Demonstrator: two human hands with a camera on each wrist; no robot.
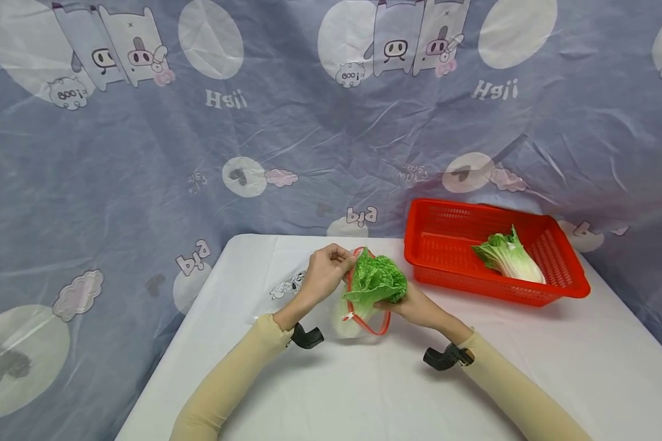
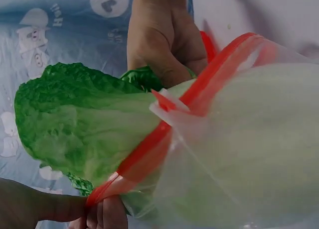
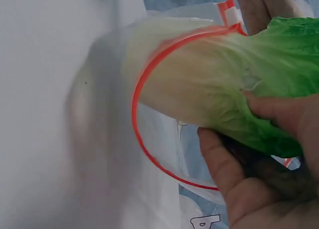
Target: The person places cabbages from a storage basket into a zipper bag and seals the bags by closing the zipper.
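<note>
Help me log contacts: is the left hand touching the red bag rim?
Touching. The left wrist view shows it: the left hand pinches the red bag rim near its lower end, between thumb and fingers.

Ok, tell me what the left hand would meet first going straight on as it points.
Likely the leafy cabbage, just past the red bag rim that the left hand pinches; depth is unclear.
</note>
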